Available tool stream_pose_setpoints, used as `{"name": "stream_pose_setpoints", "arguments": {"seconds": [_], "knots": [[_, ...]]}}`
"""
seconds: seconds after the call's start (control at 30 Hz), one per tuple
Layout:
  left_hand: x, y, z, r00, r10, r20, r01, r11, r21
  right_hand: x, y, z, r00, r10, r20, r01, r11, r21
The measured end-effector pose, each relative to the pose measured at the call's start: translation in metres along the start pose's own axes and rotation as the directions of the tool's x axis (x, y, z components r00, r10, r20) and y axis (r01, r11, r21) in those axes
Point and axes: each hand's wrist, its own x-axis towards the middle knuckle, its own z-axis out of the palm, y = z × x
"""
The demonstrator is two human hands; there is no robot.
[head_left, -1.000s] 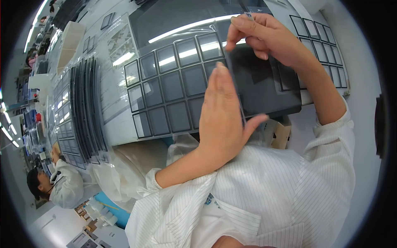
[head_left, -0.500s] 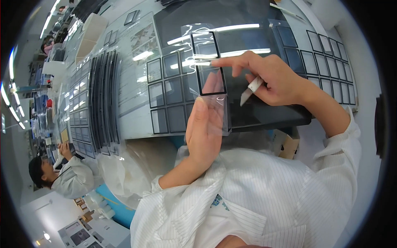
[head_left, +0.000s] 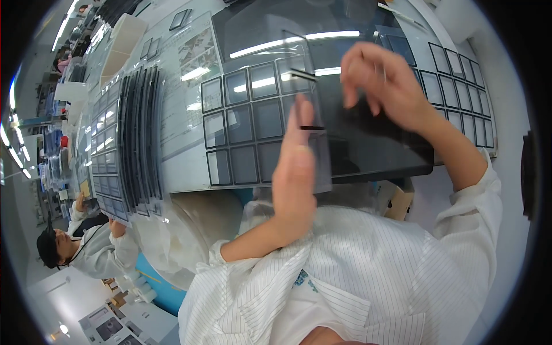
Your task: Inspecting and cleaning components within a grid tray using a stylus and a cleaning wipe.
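Note:
My left hand [head_left: 294, 187] is upright near the table's front edge, its thumb against a clear film strip [head_left: 322, 164] with black-outlined rectangles. The strip is tilted almost edge-on and smeared by motion, with the fingers partly behind it. Beyond and to the right, my right hand [head_left: 382, 80] hovers over a dark board [head_left: 374, 144]. Its fingers are curled and blurred, and whatever they hold does not show clearly. Left of the strip, a clear sheet of black-framed rectangles [head_left: 238, 123] lies partly on the board.
A stack of framed sheets [head_left: 141, 141] stands at the left, and another framed sheet [head_left: 454, 86] lies at the right. A white pen-like tool [head_left: 399, 14] rests at the far right. A co-worker [head_left: 86, 247] sits at the left.
My left hand has turned the film strip edge-on and moved slightly right. My right hand has lifted away from the strip, up and right; the white pointed blade-like tool in it no longer shows clearly.

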Motion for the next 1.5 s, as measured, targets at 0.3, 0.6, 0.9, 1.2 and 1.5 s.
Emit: {"name": "stream_pose_setpoints", "arguments": {"seconds": [0.3, 0.6, 0.9, 1.2, 1.5], "knots": [[0.012, 0.005, 0.006, 0.908, 0.137, 0.395, -0.414, 0.431, 0.802, -0.002, -0.013, -0.026, 0.852, 0.524, 0.018, -0.511, 0.838, -0.192], [0.023, -0.019, 0.008, 0.894, 0.181, 0.410, -0.423, 0.037, 0.905, -0.001, -0.015, -0.026, 0.821, 0.571, 0.028, -0.558, 0.811, -0.175], [0.023, -0.022, 0.002, 0.883, 0.225, 0.412, -0.448, 0.139, 0.883, -0.001, -0.014, -0.025, 0.823, 0.567, 0.029, -0.553, 0.813, -0.185], [0.025, -0.023, 0.004, 0.904, 0.307, 0.298, -0.393, 0.319, 0.862, -0.003, -0.007, -0.027, 0.839, 0.542, 0.041, -0.525, 0.828, -0.196], [0.027, -0.022, 0.000, 0.867, 0.230, 0.442, -0.487, 0.205, 0.849, -0.002, -0.009, -0.028, 0.842, 0.538, 0.053, -0.514, 0.827, -0.228]]}}
